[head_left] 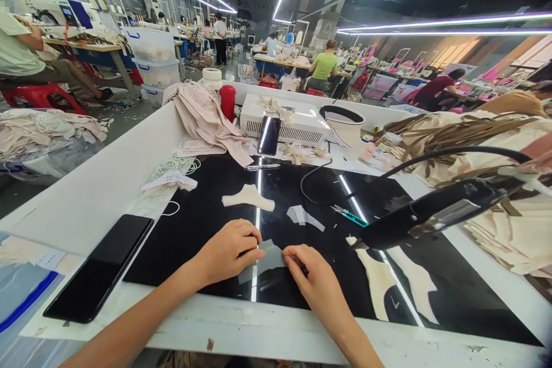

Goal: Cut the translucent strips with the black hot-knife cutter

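Note:
A thin translucent piece [272, 256], like cut film or interlining, lies on the glossy black board [172, 253] between my hands. My left hand [230, 248] has its fingers curled, with thumb and fingertips at the piece's left edge. At its right edge, my right hand [314, 276] pinches it between thumb and fingers. Just beyond lies a cream cut fabric piece [248, 198]. A second translucent piece [305, 217] rests to its right. Teal thread snips [351, 215] lie farther right, near two long cream fabric pieces [377, 282] [414, 283].
A black tool with a cable [435, 210] reaches in from the right. A large black phone [101, 267] lies at left. Behind the board stand a white vented box [288, 121], a smaller phone [269, 135] and a red cup [227, 103]. Fabric piles [495, 224] fill the right side.

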Demonstrator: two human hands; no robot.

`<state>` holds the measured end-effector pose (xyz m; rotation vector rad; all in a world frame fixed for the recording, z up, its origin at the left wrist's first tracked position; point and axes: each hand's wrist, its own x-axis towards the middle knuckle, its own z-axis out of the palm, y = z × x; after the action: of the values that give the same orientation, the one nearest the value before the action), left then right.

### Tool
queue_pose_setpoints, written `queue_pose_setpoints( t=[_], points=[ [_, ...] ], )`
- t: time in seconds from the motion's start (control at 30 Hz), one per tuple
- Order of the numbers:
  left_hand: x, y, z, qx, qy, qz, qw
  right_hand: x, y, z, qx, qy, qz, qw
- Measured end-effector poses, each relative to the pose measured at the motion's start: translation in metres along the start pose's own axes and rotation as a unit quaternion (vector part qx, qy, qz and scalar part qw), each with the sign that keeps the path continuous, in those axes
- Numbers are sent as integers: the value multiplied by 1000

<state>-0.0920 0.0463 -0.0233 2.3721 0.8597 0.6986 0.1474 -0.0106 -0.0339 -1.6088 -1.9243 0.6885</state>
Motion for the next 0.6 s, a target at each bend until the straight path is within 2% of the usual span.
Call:
queue_pose_setpoints(
  t=[0.13, 0.27, 0.4, 0.6],
  points=[
    [-2, 4, 4, 6, 10, 32, 999, 0, 2, -1, -33, 12, -7, 999],
    [-3, 2, 11, 40, 1, 71, 997, 12, 5, 1, -78, 111, -46, 990],
    [-3, -2, 14, 44, 21, 75, 996, 41, 10, 8, -147, 185, -53, 970],
    [-4, -3, 13, 59, 31, 80, 995, 88, 14, 23, -174, 223, 1, 959]
  ],
)
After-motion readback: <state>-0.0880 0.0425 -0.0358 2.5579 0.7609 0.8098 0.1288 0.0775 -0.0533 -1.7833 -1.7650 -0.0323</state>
